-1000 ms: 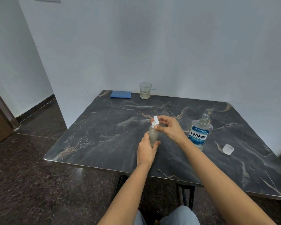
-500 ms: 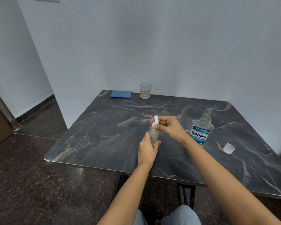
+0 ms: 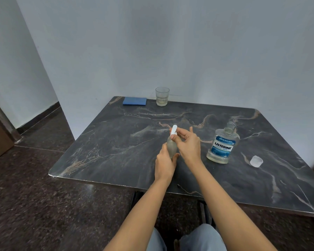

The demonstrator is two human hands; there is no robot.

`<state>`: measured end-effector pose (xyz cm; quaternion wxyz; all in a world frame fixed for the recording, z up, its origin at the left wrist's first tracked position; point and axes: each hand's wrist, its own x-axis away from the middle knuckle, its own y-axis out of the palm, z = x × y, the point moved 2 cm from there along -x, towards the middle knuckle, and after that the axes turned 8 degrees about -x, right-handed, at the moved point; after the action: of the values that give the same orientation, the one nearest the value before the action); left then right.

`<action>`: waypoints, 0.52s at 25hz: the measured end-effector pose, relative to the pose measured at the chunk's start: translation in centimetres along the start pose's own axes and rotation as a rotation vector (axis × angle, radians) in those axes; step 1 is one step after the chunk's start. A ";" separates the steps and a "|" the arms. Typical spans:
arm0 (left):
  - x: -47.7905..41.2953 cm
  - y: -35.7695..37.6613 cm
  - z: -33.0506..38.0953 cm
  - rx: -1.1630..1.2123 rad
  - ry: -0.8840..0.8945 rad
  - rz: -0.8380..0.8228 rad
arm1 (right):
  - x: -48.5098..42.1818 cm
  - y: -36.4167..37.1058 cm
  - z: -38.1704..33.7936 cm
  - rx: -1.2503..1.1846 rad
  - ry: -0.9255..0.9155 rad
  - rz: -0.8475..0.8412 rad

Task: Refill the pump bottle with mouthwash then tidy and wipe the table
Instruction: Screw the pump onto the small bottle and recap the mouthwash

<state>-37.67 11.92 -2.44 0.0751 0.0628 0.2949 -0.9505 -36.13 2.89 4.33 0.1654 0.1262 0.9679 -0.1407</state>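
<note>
A small frosted pump bottle [image 3: 171, 146] stands near the middle of the dark marble table [image 3: 116, 142]. My left hand [image 3: 165, 164] grips its lower body. My right hand [image 3: 188, 144] pinches the white pump head [image 3: 174, 130] at the bottle's neck with thumb and fingers. To the right stands the mouthwash bottle [image 3: 222, 145], clear with a blue label, its neck uncapped. Its clear cap [image 3: 256, 161] lies on the table further right.
A blue cloth [image 3: 134, 101] lies at the table's far left corner, beside a drinking glass [image 3: 162, 96] holding a little liquid. White walls run along the table's far side and right side. Dark floor lies to the left, and my knees show below the near edge.
My right hand's fingers have shifted around the pump head, with the index finger now lifted. The left hand and the bottle have stayed in place.
</note>
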 end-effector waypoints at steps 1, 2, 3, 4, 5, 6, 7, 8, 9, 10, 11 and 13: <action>0.1 0.0 0.0 0.005 0.008 0.004 | 0.2 0.2 -0.1 0.009 0.001 0.035; 0.1 0.0 0.0 0.011 0.012 0.007 | 0.3 0.4 0.1 0.022 0.015 0.071; 0.2 0.0 0.0 0.021 0.016 0.009 | 0.4 0.5 0.3 0.047 0.028 0.103; 0.2 0.0 -0.1 0.032 0.013 0.011 | 0.5 0.7 0.3 0.082 0.037 0.129; 0.2 -0.1 -0.1 0.040 0.009 0.012 | 0.6 0.8 0.3 0.115 0.044 0.148; 0.2 -0.1 0.0 0.044 0.001 0.014 | 0.7 0.8 0.2 0.143 0.055 0.167; 0.2 -0.1 0.0 0.045 -0.006 0.016 | 0.8 0.8 -0.1 0.167 0.070 0.184; 0.1 -0.1 0.0 0.041 -0.012 0.018 | 0.9 0.8 -0.3 0.185 0.088 0.197; 0.1 -0.1 0.0 0.035 -0.015 0.018 | 1.1 0.9 -0.6 0.202 0.099 0.208; 0.1 -0.1 0.0 0.025 -0.017 0.020 | 1.2 0.9 -0.6 0.220 0.106 0.219; 0.1 -0.1 0.1 0.012 -0.016 0.025 | 1.3 0.9 -0.7 0.234 0.110 0.230; 0.0 0.0 0.0 -0.030 -0.003 0.041 | 1.4 1.0 -0.8 0.243 0.116 0.252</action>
<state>-37.68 11.90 -2.42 0.0959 0.0665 0.3075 -0.9444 -37.36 4.39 4.36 0.1094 0.2736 0.9282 -0.2274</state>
